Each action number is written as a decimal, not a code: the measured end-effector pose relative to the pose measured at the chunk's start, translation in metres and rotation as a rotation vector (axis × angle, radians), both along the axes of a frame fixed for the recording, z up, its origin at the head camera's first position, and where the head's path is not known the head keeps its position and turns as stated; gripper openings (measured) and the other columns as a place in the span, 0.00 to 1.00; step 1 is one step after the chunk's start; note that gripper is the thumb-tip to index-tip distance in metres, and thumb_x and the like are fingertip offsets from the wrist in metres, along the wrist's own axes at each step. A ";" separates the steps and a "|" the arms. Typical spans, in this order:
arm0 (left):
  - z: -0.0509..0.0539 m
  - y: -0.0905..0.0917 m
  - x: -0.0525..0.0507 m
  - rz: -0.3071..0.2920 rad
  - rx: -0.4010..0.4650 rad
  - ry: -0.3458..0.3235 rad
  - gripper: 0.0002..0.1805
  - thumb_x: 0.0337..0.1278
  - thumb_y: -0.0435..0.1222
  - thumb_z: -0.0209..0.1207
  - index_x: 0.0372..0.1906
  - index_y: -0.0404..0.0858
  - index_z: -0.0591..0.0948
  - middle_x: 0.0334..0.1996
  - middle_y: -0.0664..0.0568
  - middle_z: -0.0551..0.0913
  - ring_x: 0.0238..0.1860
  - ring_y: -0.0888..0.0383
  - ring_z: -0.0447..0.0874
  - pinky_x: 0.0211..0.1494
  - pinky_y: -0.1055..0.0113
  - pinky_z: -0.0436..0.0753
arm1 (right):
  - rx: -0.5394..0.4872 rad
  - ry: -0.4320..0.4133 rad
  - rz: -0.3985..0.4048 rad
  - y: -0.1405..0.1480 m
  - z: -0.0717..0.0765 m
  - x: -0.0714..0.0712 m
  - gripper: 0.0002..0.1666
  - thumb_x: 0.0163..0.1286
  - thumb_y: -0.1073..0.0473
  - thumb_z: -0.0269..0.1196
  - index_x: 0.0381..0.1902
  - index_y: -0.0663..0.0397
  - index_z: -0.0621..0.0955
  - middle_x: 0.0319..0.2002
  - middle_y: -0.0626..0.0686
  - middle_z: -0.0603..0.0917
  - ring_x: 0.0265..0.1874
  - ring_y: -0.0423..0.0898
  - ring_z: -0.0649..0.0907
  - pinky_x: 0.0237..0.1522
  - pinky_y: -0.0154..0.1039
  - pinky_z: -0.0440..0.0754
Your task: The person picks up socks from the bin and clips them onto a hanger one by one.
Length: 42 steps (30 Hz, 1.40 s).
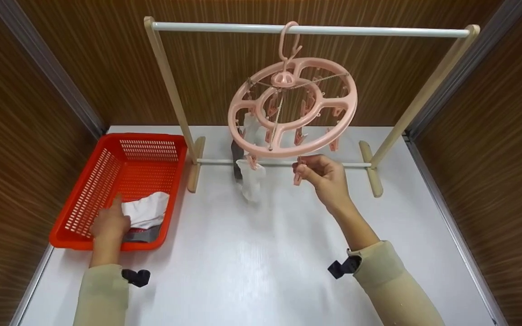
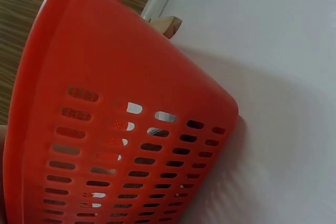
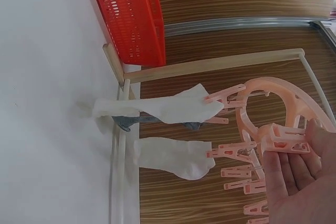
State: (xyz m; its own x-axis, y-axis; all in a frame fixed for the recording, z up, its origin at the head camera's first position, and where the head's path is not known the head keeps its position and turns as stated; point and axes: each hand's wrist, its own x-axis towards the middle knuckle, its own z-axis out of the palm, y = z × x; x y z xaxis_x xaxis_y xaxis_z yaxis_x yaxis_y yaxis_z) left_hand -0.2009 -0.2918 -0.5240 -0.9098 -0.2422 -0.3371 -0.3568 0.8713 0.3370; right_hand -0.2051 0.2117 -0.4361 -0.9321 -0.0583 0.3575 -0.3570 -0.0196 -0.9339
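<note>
A pink round clip hanger point(image 1: 261, 151) hangs by its hook from the rack's white bar. My right hand point(image 1: 331, 181) pinches one of its pink clothespins point(image 1: 297, 178) at the near rim; the right wrist view also has this clothespin point(image 3: 289, 139) between thumb and fingers. White socks point(image 3: 176, 158) and a dark grey sock point(image 1: 237, 158) dangle from other clips on the hanger's left side. My left hand point(image 1: 110, 222) is inside the red basket point(image 1: 84, 243), one finger stretched forward, beside a white sock point(image 1: 147, 210). A grey cloth piece point(image 1: 143, 235) lies below that sock.
The wooden rack's left post point(image 1: 169, 81) stands close to the basket's right side. Its right post point(image 1: 424, 97) leans toward the right wall. Bare white tabletop point(image 1: 243, 271) spreads in front of the rack. Wood-grain panels enclose the back and sides.
</note>
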 end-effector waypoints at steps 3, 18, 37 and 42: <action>-0.001 0.001 0.003 0.036 -0.012 0.165 0.37 0.64 0.32 0.52 0.76 0.34 0.55 0.56 0.17 0.66 0.52 0.19 0.71 0.53 0.25 0.71 | 0.008 -0.001 -0.003 0.000 0.000 0.001 0.09 0.68 0.67 0.65 0.42 0.70 0.83 0.38 0.68 0.86 0.28 0.47 0.87 0.41 0.41 0.87; 0.013 0.016 0.006 0.074 0.119 0.789 0.10 0.72 0.34 0.51 0.51 0.33 0.74 0.36 0.30 0.78 0.43 0.27 0.76 0.44 0.35 0.72 | -0.020 -0.039 -0.009 -0.001 0.003 0.000 0.12 0.68 0.67 0.65 0.43 0.74 0.81 0.38 0.66 0.87 0.28 0.45 0.87 0.42 0.41 0.87; 0.074 0.054 0.014 0.255 1.237 0.625 0.17 0.73 0.41 0.53 0.60 0.41 0.74 0.50 0.51 0.76 0.42 0.60 0.77 0.36 0.73 0.82 | -0.006 -0.033 -0.021 0.001 0.001 0.001 0.12 0.67 0.65 0.67 0.43 0.71 0.82 0.37 0.63 0.87 0.27 0.46 0.86 0.43 0.41 0.87; 0.072 0.047 0.019 0.342 1.422 0.514 0.18 0.73 0.40 0.54 0.64 0.48 0.70 0.53 0.52 0.74 0.41 0.59 0.77 0.34 0.71 0.81 | -0.011 -0.029 -0.021 0.000 0.000 0.001 0.11 0.68 0.65 0.66 0.43 0.70 0.83 0.37 0.62 0.88 0.28 0.46 0.86 0.45 0.41 0.87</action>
State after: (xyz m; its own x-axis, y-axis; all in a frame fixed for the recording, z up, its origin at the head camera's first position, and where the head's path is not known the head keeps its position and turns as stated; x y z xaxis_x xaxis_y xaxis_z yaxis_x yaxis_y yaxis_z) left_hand -0.1815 -0.2446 -0.4518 -0.9657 -0.2180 -0.1411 -0.0555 -0.3577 0.9322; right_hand -0.2041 0.2116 -0.4358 -0.9429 -0.0348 0.3311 -0.3305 -0.0224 -0.9435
